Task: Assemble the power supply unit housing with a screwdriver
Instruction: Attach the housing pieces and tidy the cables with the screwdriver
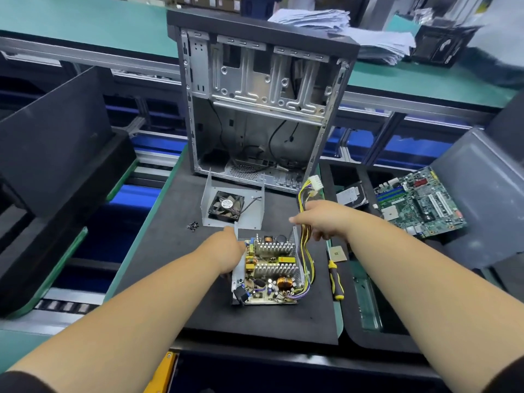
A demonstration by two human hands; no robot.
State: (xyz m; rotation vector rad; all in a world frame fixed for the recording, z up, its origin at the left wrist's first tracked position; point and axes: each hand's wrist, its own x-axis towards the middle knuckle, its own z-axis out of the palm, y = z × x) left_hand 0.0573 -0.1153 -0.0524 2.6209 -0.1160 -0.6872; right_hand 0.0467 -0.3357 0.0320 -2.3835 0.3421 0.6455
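Open PSU base point(269, 273) on black mat point(170, 265), left hand point(229, 251) gripping its left wall; right hand point(326, 219) curled round cable bundle point(304, 245). Fan cover point(232, 205) just behind, screws point(193, 226) loose beside it, screwdriver point(336, 280) idle at right. Risk: cables pinched under cover if left unrouted; screws liable to scatter if knocked.

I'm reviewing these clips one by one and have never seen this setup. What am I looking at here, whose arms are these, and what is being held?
There is no robot: a head-worn camera looks down at a person's own arms. The left hand rests on the edge of the open power supply base, its circuit board exposed. The right hand has a grip on the yellow cable bundle. On the black mat lie the metal cover with a fan, small screws and a yellow-black screwdriver, unheld. Behind stands an empty computer case; a motherboard lies at right.
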